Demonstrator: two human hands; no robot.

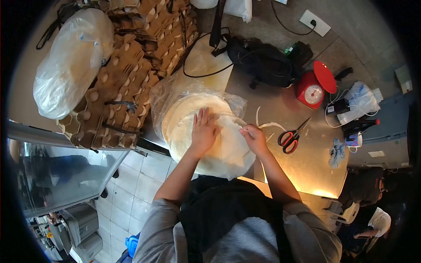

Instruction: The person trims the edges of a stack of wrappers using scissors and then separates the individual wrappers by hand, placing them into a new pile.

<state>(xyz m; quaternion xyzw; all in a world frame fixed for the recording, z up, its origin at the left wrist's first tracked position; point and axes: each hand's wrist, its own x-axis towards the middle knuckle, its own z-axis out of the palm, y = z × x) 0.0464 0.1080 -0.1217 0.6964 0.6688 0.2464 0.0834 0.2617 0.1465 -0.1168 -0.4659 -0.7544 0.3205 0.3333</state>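
A stack of thin, pale round sheets [177,115], like flatbread or dough, lies at the table edge on clear plastic [158,97]. My left hand [205,135] rests flat on the stack, fingers stretched out. At the stack's right side, my right hand [255,139] pinches the rim of the top sheet [232,151], whose near part hangs toward my apron. Narrow pale strips [272,125] lie just beyond my right hand. Scissors [288,140] with black and red handles rest to the right, blades pointing away from me.
Egg cartons [125,83] with eggs and a filled plastic bag [72,63] stand at left. Behind the stack lies a black bag [263,61]. A red scale [310,90], a cup [353,140] and a crumpled cloth [337,152] are at right. People [378,221] sit at lower right.
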